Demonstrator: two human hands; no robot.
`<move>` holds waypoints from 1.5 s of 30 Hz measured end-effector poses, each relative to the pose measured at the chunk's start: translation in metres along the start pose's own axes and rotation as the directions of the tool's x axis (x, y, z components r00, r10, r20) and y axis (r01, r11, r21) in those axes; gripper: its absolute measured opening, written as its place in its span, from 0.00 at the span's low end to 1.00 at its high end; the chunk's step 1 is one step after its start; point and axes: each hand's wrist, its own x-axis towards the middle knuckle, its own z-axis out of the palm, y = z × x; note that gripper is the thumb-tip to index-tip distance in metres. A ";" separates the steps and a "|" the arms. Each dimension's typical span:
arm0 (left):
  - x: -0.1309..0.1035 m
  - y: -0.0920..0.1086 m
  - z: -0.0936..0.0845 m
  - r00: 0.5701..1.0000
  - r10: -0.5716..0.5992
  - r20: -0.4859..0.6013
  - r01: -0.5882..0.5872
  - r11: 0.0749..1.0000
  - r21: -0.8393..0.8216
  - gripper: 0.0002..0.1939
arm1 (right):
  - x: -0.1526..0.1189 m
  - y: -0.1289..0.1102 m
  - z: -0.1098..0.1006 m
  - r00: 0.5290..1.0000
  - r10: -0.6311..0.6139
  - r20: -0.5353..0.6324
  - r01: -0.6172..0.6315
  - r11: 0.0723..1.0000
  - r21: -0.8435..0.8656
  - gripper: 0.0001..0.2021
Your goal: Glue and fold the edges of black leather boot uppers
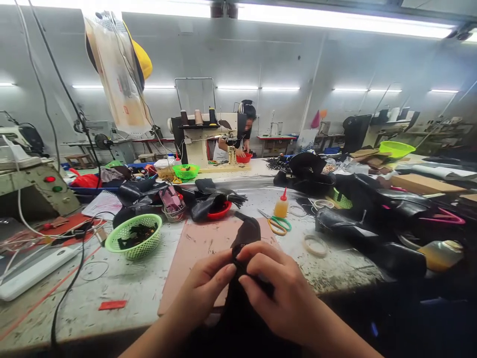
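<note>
Both hands meet over a pinkish board (194, 253) at the table's front edge. Between them is a dark piece of leather or fabric (249, 232), its curved end reaching forward onto the board. My left hand (203, 281) pinches its edge between thumb and fingers. My right hand (274, 283) grips the same piece from the other side, with fingers curled. Where the fingertips meet, the work is partly hidden. Just beyond the right hand lie scissors (278, 226) with orange and green handles, beside a glue bottle (281, 205) with a red nozzle.
A light green basket (134, 236) of dark scraps stands at left, near a red strip (113, 305). Tape rolls (315, 245) and black leather pieces (354, 223) lie at right. A red bowl (219, 210) sits behind the board. Across the table, a person (246, 129) works by a sewing machine (201, 144).
</note>
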 end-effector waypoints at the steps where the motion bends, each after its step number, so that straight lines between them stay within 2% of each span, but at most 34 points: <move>1: 0.000 0.001 0.003 1.000 0.009 -0.003 -0.009 1.000 0.004 0.17 | -0.001 0.001 0.001 1.000 0.005 -0.008 -0.005 1.000 0.002 0.06; 8: -0.006 0.000 0.010 0.993 0.081 -0.086 -0.067 0.986 0.152 0.16 | -0.007 0.008 0.013 0.995 0.001 -0.096 -0.003 1.000 -0.029 0.06; 20: -0.005 0.005 0.015 0.978 0.099 -0.184 -0.064 0.980 0.186 0.14 | -0.002 0.007 0.018 0.992 -0.016 -0.125 0.011 0.999 -0.038 0.07; 25: -0.009 0.002 0.016 0.963 0.038 -0.267 -0.021 0.997 0.068 0.17 | -0.006 0.003 0.010 0.991 -0.001 -0.135 -0.035 0.964 -0.264 0.04; 29: -0.013 -0.002 0.017 0.948 -0.059 -0.312 0.039 0.997 -0.071 0.19 | -0.006 0.002 0.002 0.995 0.066 -0.075 -0.081 0.974 -0.214 0.05; 37: -0.015 -0.003 0.021 0.932 -0.163 -0.323 0.063 0.952 -0.299 0.18 | 0.000 0.005 0.001 0.998 0.018 -0.056 -0.031 0.972 -0.234 0.07; 42: -0.012 -0.001 0.021 0.917 -0.218 -0.335 0.080 0.921 -0.380 0.16 | 0.002 0.005 0.001 0.999 0.012 -0.050 -0.026 0.960 -0.277 0.08; 45: -0.008 0.004 0.019 0.918 -0.227 -0.326 0.104 0.929 -0.355 0.13 | 0.004 0.004 0.001 0.999 -0.020 -0.044 0.005 0.944 -0.329 0.08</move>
